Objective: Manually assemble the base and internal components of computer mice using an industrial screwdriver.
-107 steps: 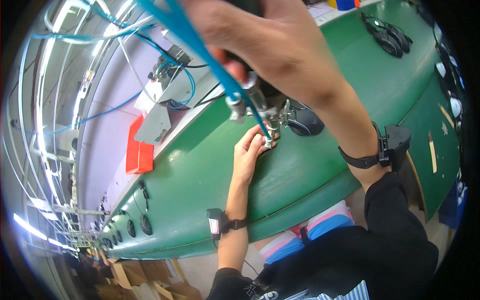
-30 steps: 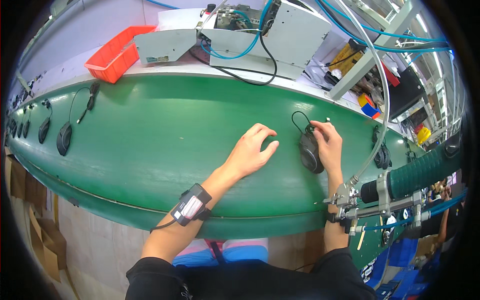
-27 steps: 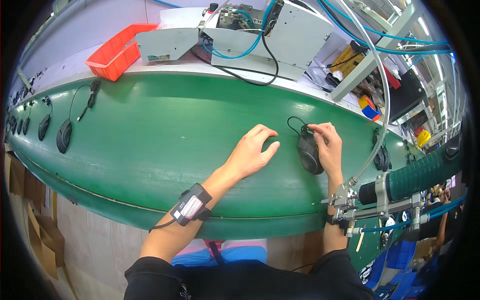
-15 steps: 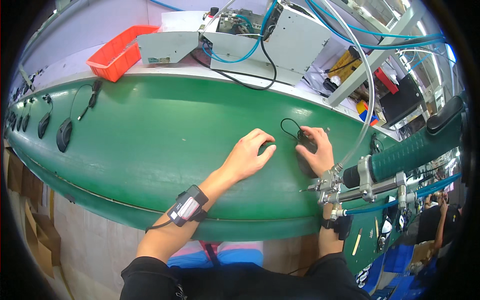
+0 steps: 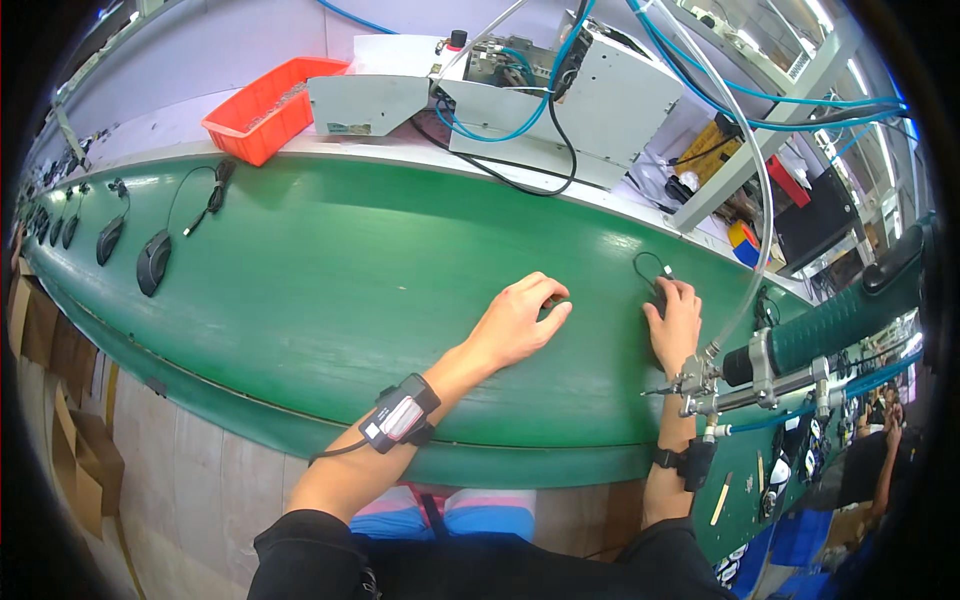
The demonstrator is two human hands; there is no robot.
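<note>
Head view: right hand (image 5: 675, 322) is on the mouse (image 5: 657, 298), grasping it, thumb on its left side, fingers bent over the far end. Mouse lies on the green belt (image 5: 330, 340), right of centre, mostly hidden under the hand. Its cord (image 5: 646, 253) loops out past the fingertips, plug (image 5: 669, 271) just beyond them.

Left hand (image 5: 522, 318) is released: fingers loosely curled, thumb apart from fingertips, well left of the mouse; can't tell if it touches the belt. Strapped box (image 5: 400, 413) on that forearm.

Tool (image 5: 835, 318) with green ribbed body and metal fittings overlaps the right forearm in view. More mice (image 5: 154, 263) in a row at the belt's left end. Red bin (image 5: 258, 115) on the far ledge (image 5: 365, 150), left of the grey machine (image 5: 610, 105)
</note>
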